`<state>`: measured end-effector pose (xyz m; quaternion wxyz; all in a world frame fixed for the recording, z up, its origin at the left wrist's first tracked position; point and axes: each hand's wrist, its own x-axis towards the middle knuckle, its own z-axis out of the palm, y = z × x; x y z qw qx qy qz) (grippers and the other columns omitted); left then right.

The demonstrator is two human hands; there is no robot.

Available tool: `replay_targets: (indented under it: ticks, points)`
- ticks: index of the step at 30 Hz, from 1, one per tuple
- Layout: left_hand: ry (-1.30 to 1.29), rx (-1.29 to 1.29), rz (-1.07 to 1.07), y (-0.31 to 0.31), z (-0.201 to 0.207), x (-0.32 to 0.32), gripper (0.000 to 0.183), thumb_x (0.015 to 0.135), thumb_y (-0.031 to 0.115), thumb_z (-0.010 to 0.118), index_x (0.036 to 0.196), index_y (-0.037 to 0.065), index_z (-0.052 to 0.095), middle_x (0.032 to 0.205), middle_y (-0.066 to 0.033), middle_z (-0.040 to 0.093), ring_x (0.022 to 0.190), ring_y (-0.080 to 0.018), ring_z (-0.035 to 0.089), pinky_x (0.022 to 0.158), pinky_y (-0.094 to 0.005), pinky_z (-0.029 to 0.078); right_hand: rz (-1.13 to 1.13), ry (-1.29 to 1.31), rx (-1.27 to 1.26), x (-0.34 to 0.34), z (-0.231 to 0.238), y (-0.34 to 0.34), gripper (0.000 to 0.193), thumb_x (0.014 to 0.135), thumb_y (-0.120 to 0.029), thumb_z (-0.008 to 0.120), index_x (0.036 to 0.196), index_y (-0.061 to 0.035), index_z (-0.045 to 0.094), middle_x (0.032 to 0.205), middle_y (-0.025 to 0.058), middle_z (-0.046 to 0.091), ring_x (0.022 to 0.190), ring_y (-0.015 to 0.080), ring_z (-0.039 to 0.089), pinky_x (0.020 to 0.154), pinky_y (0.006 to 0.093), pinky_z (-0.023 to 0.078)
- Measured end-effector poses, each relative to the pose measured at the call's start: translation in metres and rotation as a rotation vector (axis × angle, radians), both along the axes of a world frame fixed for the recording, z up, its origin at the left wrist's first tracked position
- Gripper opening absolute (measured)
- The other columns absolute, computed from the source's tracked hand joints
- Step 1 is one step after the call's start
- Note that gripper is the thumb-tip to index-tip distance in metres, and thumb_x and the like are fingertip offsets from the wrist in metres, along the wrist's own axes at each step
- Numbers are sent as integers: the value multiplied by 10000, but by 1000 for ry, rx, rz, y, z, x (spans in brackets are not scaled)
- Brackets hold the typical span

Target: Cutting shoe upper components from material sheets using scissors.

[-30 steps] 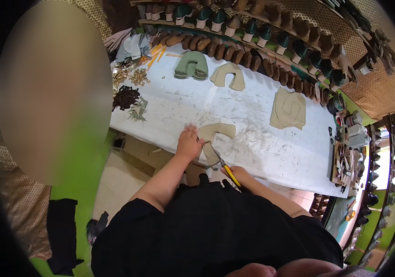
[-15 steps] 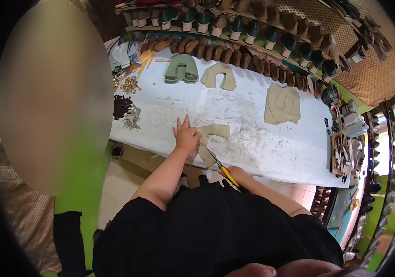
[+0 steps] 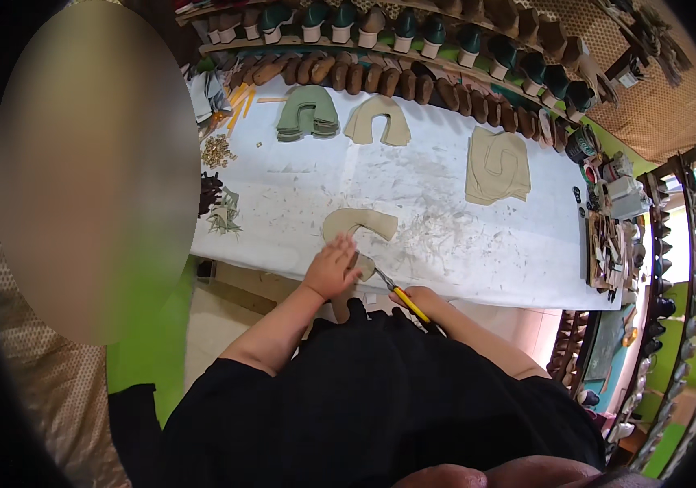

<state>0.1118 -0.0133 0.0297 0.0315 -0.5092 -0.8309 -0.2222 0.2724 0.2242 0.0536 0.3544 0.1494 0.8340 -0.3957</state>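
L hand lies flat w/ fingers spread on the tan U-shaped shoe-upper piece, pinning it to the white worktop so the R hand, fist closed round a yellow utility knife just beside it, gets a steady edge.

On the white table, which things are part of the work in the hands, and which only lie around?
In the work:
- left hand, pressing the tan U-shaped piece
- right hand, its grip on the yellow knife

Lying around:
- green pieces
- tan pieces
- folded tan sheet
- white table
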Motion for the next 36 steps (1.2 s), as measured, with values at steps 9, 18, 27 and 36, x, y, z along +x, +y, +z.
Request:
replay_targets:
  ticks: [9, 18, 27, 36]
  points:
    - [-119, -176, 140, 17, 9, 36, 737, 825, 480, 691, 1322, -44, 545, 1440, -224, 481, 1369, -359, 426, 1139, -448, 326, -247, -196, -361, 3, 5, 2, 655, 930, -703, 455, 661, -107, 476, 510, 14, 407, 415, 145, 396, 408, 299, 306]
    - [35, 53, 130, 10, -17, 27, 430, 776, 141, 669, 1182, 1, 642, 1231, -177, 646, 1174, -320, 612, 990, -419, 497, -421, -344, -522, 1, 13, 2, 643, 911, -714, 483, 643, -132, 434, 521, 3, 379, 389, 118, 329, 380, 278, 264]
    - [-38, 143, 64, -8, -10, 26, 433, 762, 78, 690, 1193, 59, 650, 1178, -127, 674, 1133, -282, 637, 969, -388, 515, -256, -310, -503, 4, 3, 8, 687, 899, -771, 412, 633, -139, 433, 538, -5, 379, 448, 139, 379, 430, 303, 305]
    - [-140, 229, 47, -12, -4, 29, 355, 846, 106, 688, 1194, 53, 649, 1144, -149, 683, 1098, -303, 652, 935, -393, 535, -230, -278, -521, -12, 6, -10, 762, 849, -836, 400, 568, -128, 414, 504, 11, 378, 402, 139, 370, 406, 299, 298]
